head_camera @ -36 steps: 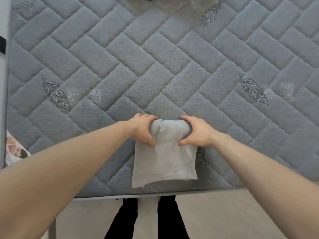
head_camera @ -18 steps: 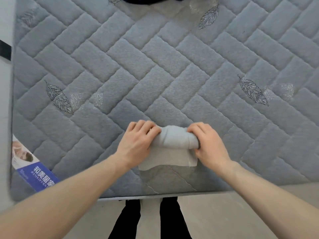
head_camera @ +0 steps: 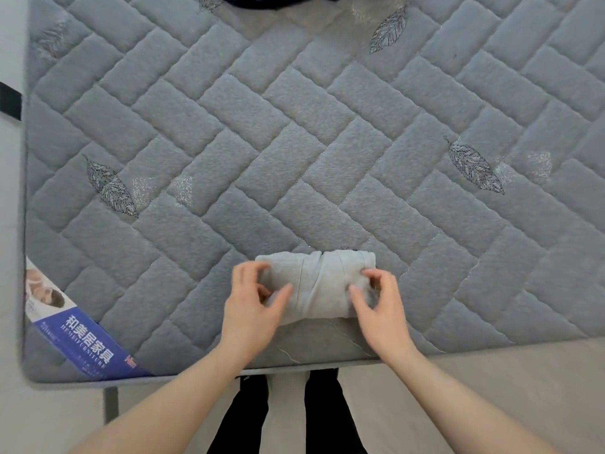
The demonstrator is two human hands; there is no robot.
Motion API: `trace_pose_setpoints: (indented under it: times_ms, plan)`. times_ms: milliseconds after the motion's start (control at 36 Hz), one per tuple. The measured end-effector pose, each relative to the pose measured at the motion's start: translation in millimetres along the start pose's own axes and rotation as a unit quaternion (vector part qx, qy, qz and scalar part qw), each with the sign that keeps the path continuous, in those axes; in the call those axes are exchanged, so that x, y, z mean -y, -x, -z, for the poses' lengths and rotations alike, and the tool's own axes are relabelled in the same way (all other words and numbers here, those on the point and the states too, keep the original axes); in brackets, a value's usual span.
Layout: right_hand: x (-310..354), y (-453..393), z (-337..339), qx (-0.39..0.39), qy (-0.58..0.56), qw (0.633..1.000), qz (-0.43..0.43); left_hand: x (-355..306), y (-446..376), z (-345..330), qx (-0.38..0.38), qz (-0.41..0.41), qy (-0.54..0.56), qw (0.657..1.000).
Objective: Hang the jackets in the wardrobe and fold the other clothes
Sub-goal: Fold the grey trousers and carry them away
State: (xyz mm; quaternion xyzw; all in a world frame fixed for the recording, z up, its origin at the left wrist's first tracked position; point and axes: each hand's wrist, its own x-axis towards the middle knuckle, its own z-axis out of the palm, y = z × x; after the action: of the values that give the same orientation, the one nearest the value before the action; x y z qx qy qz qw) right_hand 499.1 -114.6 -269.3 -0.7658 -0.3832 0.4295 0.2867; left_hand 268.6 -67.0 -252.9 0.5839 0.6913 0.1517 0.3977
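Loose flap gone: grey garment (head_camera: 316, 286) now fully rolled into compact bundle, lying near front edge of mattress (head_camera: 294, 142). Left hand (head_camera: 253, 306) and right hand (head_camera: 379, 306) pinch bundle ends. This piece looks nearly done; dark clothing (head_camera: 271, 1) waits at far edge.

Matt quilted mattress (head_camera: 229, 132), soft cloth roll (head_camera: 319, 283)

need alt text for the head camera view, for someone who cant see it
Two bare hands, left hand and right hand, hold the ends of a light grey rolled garment near the front edge of a grey quilted mattress. A dark garment peeks in at the far edge.
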Motion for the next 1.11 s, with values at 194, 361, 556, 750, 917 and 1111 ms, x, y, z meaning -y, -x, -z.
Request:
trace_pose_setpoints:
  times_ms: [194,361,556,750,917,1111]
  plan:
    - [3.4,-33.7,-4.2,0.035,0.011,0.984,-0.173,8.7,-34.8,4.6,0.126,0.276,0.046,0.952]
    - [0.5,-23.2,0.7,0.090,-0.010,0.971,-0.221,-1.5,-23.5,8.8,0.217,0.264,0.244,0.908]
    - [4.3,-5.8,10.6,0.110,-0.087,0.965,-0.220,-7.2,3.3,6.5,0.222,0.308,0.280,0.882]
    - [-5.2,-22.6,14.1,0.136,-0.080,0.963,-0.220,-2.8,-9.0,-9.7,0.184,0.310,0.282,0.889]
    - [1.4,-1.1,20.8,0.148,-0.105,0.957,-0.224,-16.8,8.3,11.7,0.203,0.303,0.283,0.887]
    - [79.2,77.8,71.7,0.123,-0.317,0.906,-0.253,-93.3,50.9,88.3,0.206,0.258,0.306,0.893]
